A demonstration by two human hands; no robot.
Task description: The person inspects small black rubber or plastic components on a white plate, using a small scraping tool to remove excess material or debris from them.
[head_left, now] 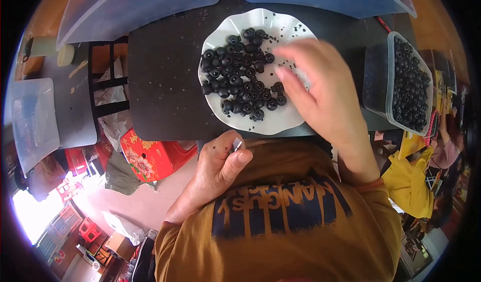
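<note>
A white plate with a wavy rim point(295, 125) stands on the dark table, bearing a heap of small round black parts point(235, 74) with ringed openings. Black scraps point(288, 30) are scattered over its far right side. My right hand point(320, 84) is over the plate's right half, slightly blurred, thumb and forefinger apart with nothing visible between them; its other fingers are mostly hidden. Close to my body, below the table's front edge, my left hand point(220, 162) is closed around a small tool with a flat, pale metal tip point(237, 145). Most of that tool is hidden by the fingers.
A clear plastic tub point(378, 89) full of similar black parts stands at the right. Two large translucent bins point(150, 9) line the far edge. A red flowered stool point(145, 154) is at lower left. Another person's yellow garment point(413, 182) shows at right. Crumbs dot the table point(163, 76).
</note>
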